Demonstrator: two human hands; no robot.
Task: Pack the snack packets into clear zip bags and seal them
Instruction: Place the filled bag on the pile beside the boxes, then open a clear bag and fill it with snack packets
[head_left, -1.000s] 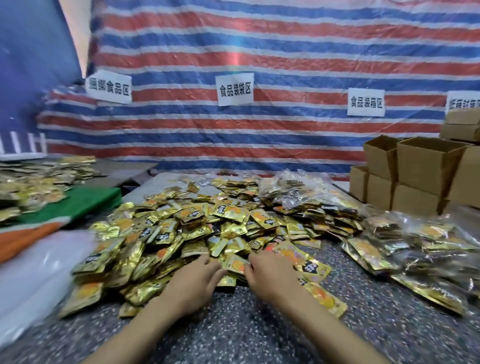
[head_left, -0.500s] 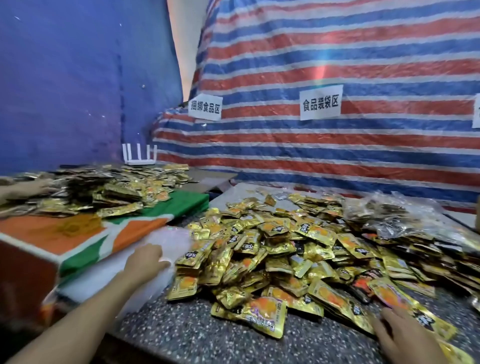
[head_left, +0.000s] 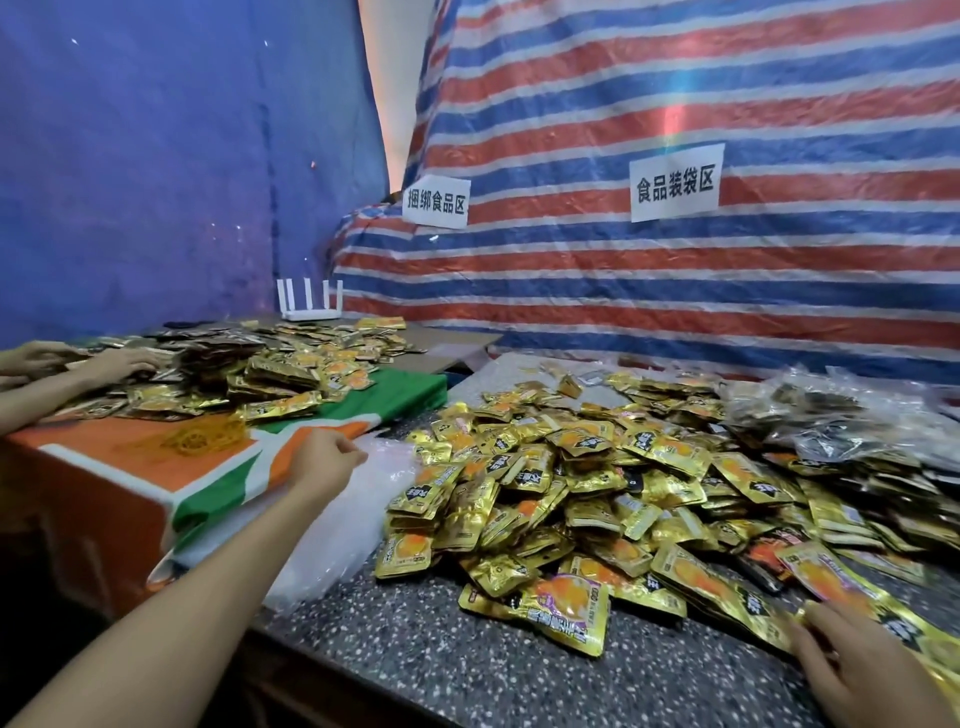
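Left hand (head_left: 324, 462) is out at the left edge of the speckled worktop (head_left: 415, 654), fingers curled in and thumb against forefinger, pinching the far end of the clear zip bags (head_left: 353, 525). Those bags lie in a flat, cloudy stack along that left edge, just beside the heap. And what a heap: gold snack packets (head_left: 571, 467) cover the middle of the worktop from the near edge to the back, overlapping every which way. One bigger packet with a purple-and-orange print (head_left: 566, 605) sits alone at the front.

Right hand (head_left: 852, 670) is down at the near right corner, fingers straight and spread, resting flat on the packets there with nothing gripped. Filled plastic bags (head_left: 831, 421) are bunched at the far right of the worktop, touching the loose heap, dark and gold packets showing through the film.

To the left, a second table under an orange, white and green cloth (head_left: 130, 473) butts against the worktop. It carries its own spread of gold packets (head_left: 291, 369), a small pile of yellow rubber bands (head_left: 208, 439), and at its back a white router (head_left: 310, 304) with its antennas upright. Another person's hands (head_left: 104, 361) are on the packets at that table's left end.

Behind it all hang a red, white and blue striped tarp (head_left: 675, 312) with two white paper signs (head_left: 674, 182) and a plain blue tarp (head_left: 156, 156) to the left.
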